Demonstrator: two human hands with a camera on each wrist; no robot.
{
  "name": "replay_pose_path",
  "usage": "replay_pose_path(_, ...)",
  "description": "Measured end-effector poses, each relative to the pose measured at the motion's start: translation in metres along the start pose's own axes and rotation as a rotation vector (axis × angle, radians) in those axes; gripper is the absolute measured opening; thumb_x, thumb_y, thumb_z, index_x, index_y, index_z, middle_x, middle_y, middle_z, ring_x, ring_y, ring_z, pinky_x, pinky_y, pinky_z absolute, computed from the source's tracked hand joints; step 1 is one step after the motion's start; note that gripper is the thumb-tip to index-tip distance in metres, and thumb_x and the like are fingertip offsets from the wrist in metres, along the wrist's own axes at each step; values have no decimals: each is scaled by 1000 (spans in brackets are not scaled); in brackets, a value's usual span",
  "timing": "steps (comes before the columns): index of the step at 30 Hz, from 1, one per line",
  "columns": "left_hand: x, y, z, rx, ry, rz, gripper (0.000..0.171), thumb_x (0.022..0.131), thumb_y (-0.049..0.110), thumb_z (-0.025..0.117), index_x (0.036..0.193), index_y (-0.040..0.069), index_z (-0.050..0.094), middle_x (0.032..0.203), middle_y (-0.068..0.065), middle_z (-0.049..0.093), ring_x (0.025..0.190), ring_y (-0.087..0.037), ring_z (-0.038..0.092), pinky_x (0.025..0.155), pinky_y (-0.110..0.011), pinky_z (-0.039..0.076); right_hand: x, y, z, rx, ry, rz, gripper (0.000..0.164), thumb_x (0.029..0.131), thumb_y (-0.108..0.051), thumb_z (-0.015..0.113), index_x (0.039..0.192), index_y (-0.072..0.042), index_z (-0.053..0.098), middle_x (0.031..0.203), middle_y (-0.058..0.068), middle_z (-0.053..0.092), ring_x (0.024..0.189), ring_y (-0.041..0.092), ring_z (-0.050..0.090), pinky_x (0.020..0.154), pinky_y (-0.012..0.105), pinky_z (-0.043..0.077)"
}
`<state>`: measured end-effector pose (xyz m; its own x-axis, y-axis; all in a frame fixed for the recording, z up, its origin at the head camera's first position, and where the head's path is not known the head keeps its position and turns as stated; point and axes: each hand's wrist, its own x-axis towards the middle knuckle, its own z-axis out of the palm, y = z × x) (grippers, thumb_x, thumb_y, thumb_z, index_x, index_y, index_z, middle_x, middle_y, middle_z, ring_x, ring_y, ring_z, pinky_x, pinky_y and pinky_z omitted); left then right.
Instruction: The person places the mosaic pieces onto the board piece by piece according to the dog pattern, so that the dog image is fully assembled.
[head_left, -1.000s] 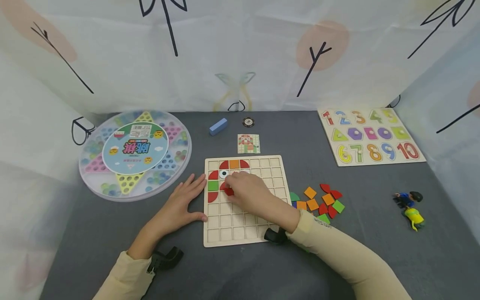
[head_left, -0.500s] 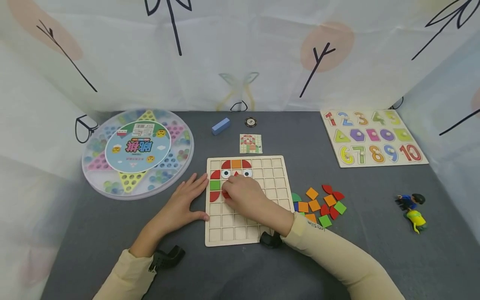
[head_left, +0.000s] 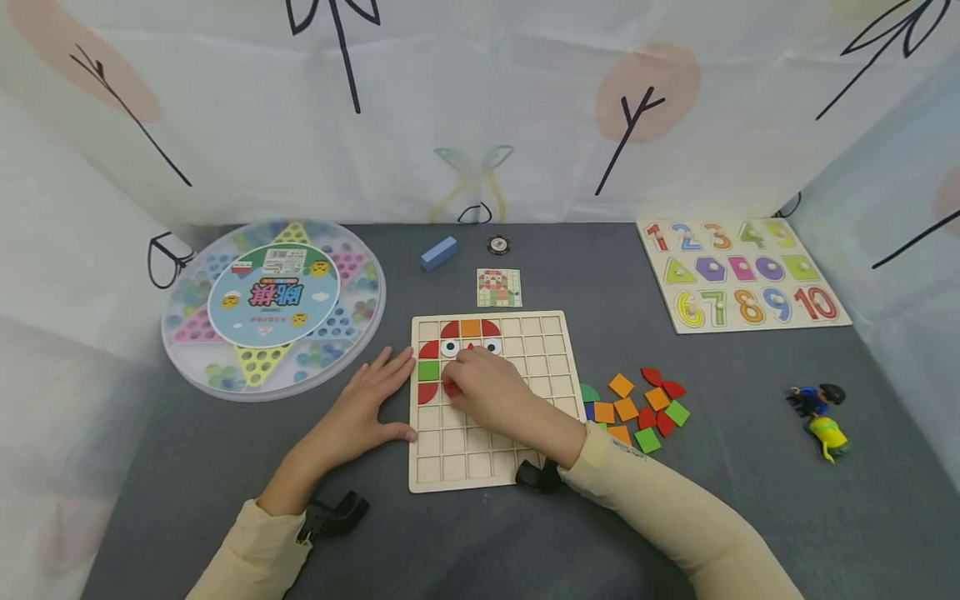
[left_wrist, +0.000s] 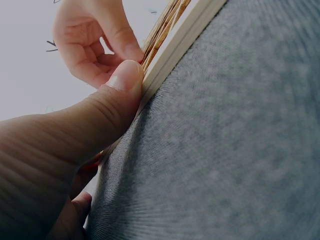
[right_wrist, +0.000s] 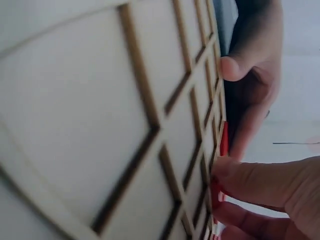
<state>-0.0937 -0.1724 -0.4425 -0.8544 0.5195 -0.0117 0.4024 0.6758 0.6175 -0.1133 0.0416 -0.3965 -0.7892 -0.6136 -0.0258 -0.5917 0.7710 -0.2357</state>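
A light wooden grid board (head_left: 442, 468) lies on the dark grey table. My left hand (head_left: 366, 402) spreads along its left edge, with straight fingertips and thumb against the rim; the left wrist view shows the thumb (left_wrist: 107, 107) at the board's side. Over the upper left cells, my right hand (head_left: 491, 390) pinches a small red tile (right_wrist: 216, 192) between thumb and fingers, right at the grid. Around it sit red quarter-round tiles, an orange square (head_left: 470, 327), a green square (head_left: 428, 371) and two eye tiles (head_left: 450, 348). The right hand hides the cells beneath it.
Loose red, orange and green tiles (head_left: 648, 440) lie right of the board. Behind it are a pattern card (head_left: 498, 288), a blue block (head_left: 438, 253) and a round black piece (head_left: 498, 244). A Chinese checkers set (head_left: 180, 367), a number puzzle (head_left: 750, 287) and toy figures (head_left: 828, 435) stand farther out.
My right hand has shifted slightly down and left over the grid, uncovering the second eye tile and a red piece between the eyes. My left hand stays at the board's edge.
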Motion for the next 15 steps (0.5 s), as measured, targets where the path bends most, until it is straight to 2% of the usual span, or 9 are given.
replay_pose_path(9, 2, 0, 0, -6, -1, -1, 99, 63, 50, 72, 142, 14, 24, 148, 1, 16, 136, -28, 4, 105, -53, 6, -1, 2, -1, -7, 13, -55, 9, 76, -11, 67, 83, -16, 66, 81, -5, 57, 75, 12, 49, 64, 23, 43)
replay_pose_path(15, 1, -2, 1, -6, -4, -4, 99, 63, 51, 71, 142, 15, 23, 149, 1, 15, 136, -29, 3, 104, -55, 6, -7, 8, -10, -4, -10, -63, 20, 77, -13, 67, 96, -18, 68, 90, -5, 60, 81, 11, 53, 67, 24, 46)
